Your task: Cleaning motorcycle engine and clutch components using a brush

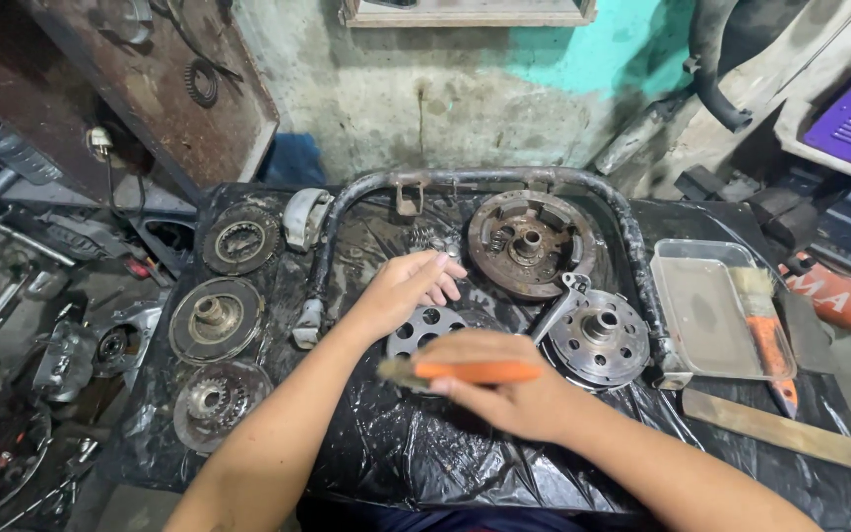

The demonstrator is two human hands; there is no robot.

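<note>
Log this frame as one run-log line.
left hand: steadies perforated disc | right hand: grips orange-handled brush over it | surface: black plastic sheet

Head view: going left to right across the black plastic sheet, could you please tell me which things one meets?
Stack of three round clutch parts → left hand → perforated round plate → hub disc → clear tray → orange-handled brush
</note>
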